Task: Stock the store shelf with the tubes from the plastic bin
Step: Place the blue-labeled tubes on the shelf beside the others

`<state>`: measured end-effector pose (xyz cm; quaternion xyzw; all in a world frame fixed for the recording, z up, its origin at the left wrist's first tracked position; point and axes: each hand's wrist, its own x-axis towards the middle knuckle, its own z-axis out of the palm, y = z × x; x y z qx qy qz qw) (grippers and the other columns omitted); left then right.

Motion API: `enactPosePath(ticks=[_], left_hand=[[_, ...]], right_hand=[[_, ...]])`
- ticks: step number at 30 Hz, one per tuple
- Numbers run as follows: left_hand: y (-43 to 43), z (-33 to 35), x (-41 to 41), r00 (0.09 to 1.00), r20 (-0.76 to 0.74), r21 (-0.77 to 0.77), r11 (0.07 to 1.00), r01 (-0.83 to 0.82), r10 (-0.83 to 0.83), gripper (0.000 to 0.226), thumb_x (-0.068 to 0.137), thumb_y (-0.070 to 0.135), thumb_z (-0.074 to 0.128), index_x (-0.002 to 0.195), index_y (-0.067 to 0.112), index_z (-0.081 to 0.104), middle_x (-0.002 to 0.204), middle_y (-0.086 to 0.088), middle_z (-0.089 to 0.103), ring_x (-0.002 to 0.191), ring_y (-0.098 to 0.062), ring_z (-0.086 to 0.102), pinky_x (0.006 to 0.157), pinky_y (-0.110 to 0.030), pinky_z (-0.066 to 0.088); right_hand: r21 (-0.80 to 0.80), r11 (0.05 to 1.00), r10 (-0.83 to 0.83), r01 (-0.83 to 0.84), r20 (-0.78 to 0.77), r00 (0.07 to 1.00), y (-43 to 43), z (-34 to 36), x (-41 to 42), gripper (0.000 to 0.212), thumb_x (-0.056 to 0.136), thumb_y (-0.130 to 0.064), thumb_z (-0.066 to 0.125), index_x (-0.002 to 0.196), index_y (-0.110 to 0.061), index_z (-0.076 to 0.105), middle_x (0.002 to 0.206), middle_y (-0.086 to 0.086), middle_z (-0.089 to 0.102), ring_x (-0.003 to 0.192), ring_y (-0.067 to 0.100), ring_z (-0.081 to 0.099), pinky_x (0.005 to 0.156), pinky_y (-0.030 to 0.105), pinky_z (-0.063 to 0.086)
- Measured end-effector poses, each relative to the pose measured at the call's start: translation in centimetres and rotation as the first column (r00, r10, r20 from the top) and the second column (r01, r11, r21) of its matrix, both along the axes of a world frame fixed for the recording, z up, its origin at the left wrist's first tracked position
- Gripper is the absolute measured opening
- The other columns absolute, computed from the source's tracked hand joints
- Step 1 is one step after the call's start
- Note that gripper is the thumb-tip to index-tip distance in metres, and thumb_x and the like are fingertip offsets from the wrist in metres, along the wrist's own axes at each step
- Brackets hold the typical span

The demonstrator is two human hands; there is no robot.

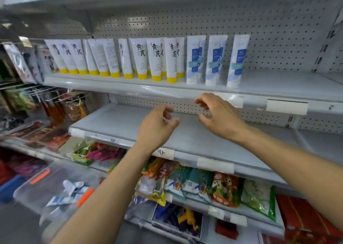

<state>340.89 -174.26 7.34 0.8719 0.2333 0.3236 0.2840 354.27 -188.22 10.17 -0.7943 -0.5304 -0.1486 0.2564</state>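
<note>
1. Below and left of the hands, the plastic bin (33,189) holds loose tubes (68,193). They are probably light, soft-walled and slick, so pinch mid-body toward the stiffer cap.
2. The left hand (157,124) and right hand (217,117) are both empty, fingers loosely curled.
3. Above and beyond the hands, blue tubes (215,59) stand cap-down on the shelf (278,87).

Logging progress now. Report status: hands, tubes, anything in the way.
Left hand and right hand both empty, fingers loosely curled. Blue-and-white tubes upright on shelf beside yellow-capped tubes; loose tubes in plastic bin. Nothing blocks the shelf.
</note>
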Motion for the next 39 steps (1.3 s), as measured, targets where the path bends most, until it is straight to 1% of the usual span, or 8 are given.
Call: enactPosePath(ticks=[9, 14, 19, 23, 29, 32, 35, 39], left_hand=[[10.8, -4.5, -11.5, 0.971, -0.098, 0.007, 0.975, -0.22, 0.22, 0.03, 0.087, 0.036, 0.064, 0.113, 0.025, 0.056, 0.098, 0.006, 0.062, 0.08, -0.013, 0.062, 0.075, -0.035, 0.052], [20.8, -6.9, -19.6, 0.932, -0.204, 0.053, 0.954, -0.294, 0.299, 0.028, 0.088, 0.029, 0.063, 0.112, 0.017, 0.057, 0.096, 0.001, 0.061, 0.084, -0.023, 0.06, 0.076, -0.039, 0.05], [31.0, -10.9, -28.7, 0.81, -0.402, 0.152, 0.904, -0.4, 0.426, 0.034, 0.089, 0.036, 0.06, 0.119, 0.023, 0.055, 0.106, 0.005, 0.061, 0.093, -0.018, 0.06, 0.08, -0.037, 0.05], [36.3, -15.4, -32.4, 0.709, -0.588, 0.2, 0.919, -0.339, 0.389, 0.043, 0.09, 0.04, 0.058, 0.128, 0.024, 0.052, 0.122, 0.003, 0.058, 0.109, -0.019, 0.058, 0.084, -0.033, 0.047], [42.5, -23.8, -33.3, 0.697, -0.66, -0.123, 0.875, -0.468, 0.28, 0.045, 0.092, 0.047, 0.054, 0.13, 0.023, 0.051, 0.126, 0.0, 0.058, 0.112, -0.021, 0.057, 0.09, -0.04, 0.049], [45.4, -27.9, -32.8, 0.706, -0.666, -0.269, 0.805, -0.528, 0.24, 0.044, 0.093, 0.047, 0.052, 0.129, 0.022, 0.053, 0.126, 0.001, 0.059, 0.112, -0.021, 0.056, 0.088, -0.032, 0.046], [48.6, -31.7, -32.1, 0.717, -0.662, -0.407, 0.698, -0.589, 0.219, 0.041, 0.093, 0.041, 0.056, 0.126, 0.017, 0.056, 0.118, -0.002, 0.063, 0.108, -0.021, 0.058, 0.084, -0.027, 0.044], [53.5, -37.4, -30.6, 0.723, -0.637, -0.567, 0.475, -0.674, 0.266, 0.03, 0.091, 0.031, 0.063, 0.114, 0.012, 0.064, 0.104, -0.004, 0.066, 0.104, -0.022, 0.06, 0.096, -0.032, 0.046]], right_hand=[[-0.125, 0.977, 0.163, -0.172, -0.081, 0.983, 13.0, -4.6, -8.6, 0.035, 0.089, -0.027, 0.057, 0.124, -0.021, 0.052, 0.121, -0.003, 0.057, 0.106, 0.015, 0.054, 0.091, 0.042, 0.047], [-0.157, 0.954, 0.235, -0.254, -0.132, 0.963, 24.7, -7.4, -14.7, 0.033, 0.09, -0.03, 0.057, 0.122, -0.022, 0.053, 0.12, -0.004, 0.058, 0.104, 0.014, 0.054, 0.087, 0.04, 0.048], [-0.267, 0.895, 0.298, -0.357, -0.238, 0.925, 35.7, -11.4, -20.9, 0.033, 0.088, -0.029, 0.057, 0.12, -0.021, 0.052, 0.12, 0.001, 0.057, 0.107, 0.022, 0.054, 0.085, 0.038, 0.048], [-0.338, 0.837, 0.321, -0.431, -0.334, 0.886, 42.4, -16.0, -24.1, 0.03, 0.087, -0.029, 0.057, 0.116, -0.022, 0.054, 0.116, -0.001, 0.058, 0.104, 0.02, 0.056, 0.083, 0.039, 0.049], [-0.506, 0.713, 0.241, -0.486, -0.473, 0.847, 50.7, -24.6, -25.6, 0.037, 0.088, -0.036, 0.057, 0.121, -0.021, 0.052, 0.119, 0.0, 0.057, 0.103, 0.019, 0.056, 0.084, 0.037, 0.049], [-0.559, 0.647, 0.211, -0.519, -0.522, 0.826, 54.5, -29.1, -25.2, 0.033, 0.088, -0.035, 0.057, 0.117, -0.02, 0.054, 0.117, 0.002, 0.059, 0.102, 0.021, 0.057, 0.087, 0.041, 0.049], [-0.631, 0.576, 0.17, -0.52, -0.53, 0.831, 58.4, -33.7, -24.7, 0.033, 0.088, -0.034, 0.057, 0.117, -0.019, 0.052, 0.12, 0.003, 0.058, 0.106, 0.024, 0.057, 0.086, 0.038, 0.049], [-0.675, 0.506, 0.118, -0.536, -0.562, 0.819, 63.9, -40.4, -24.5, 0.032, 0.087, -0.03, 0.057, 0.115, -0.017, 0.052, 0.121, 0.006, 0.058, 0.106, 0.027, 0.056, 0.081, 0.032, 0.045]])
